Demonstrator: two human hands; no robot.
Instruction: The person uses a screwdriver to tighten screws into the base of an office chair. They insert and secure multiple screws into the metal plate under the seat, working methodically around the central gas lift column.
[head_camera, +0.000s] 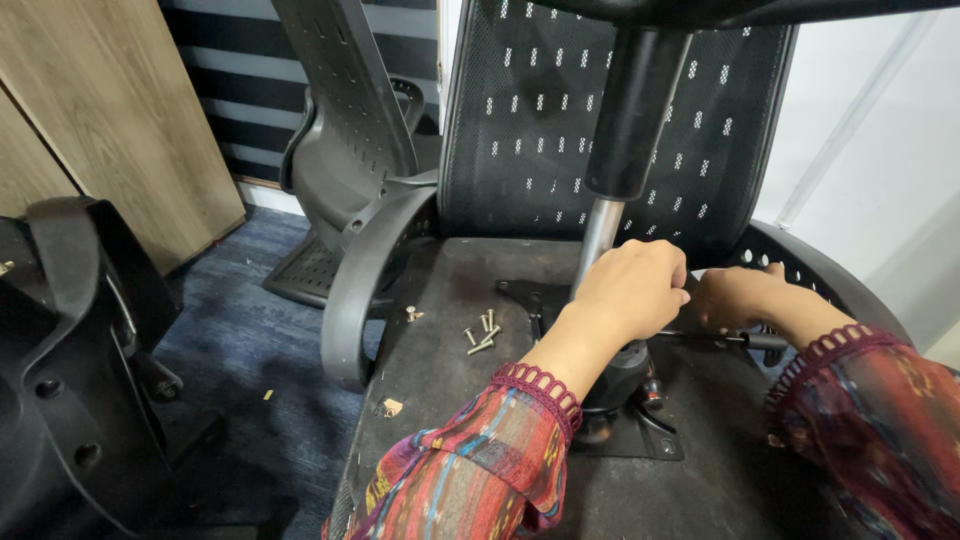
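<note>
Left hand: fingers curled closed over the black mechanism bolted to the upturned seat underside, at the foot of the gas-lift column. Right hand: closed around a thin black lever running off the mechanism. Loose screws lie left of the plate. Farther off, mesh backrest; second chair on carpet.

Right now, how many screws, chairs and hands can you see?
Loose screws on the underside of the upturned chair seat, counting one near its edge: 5, as far as I can tell
Chairs: 2, the upturned one and another behind it
Hands: 2, left hand and right hand, both at the metal mechanism
Total: 9
</note>
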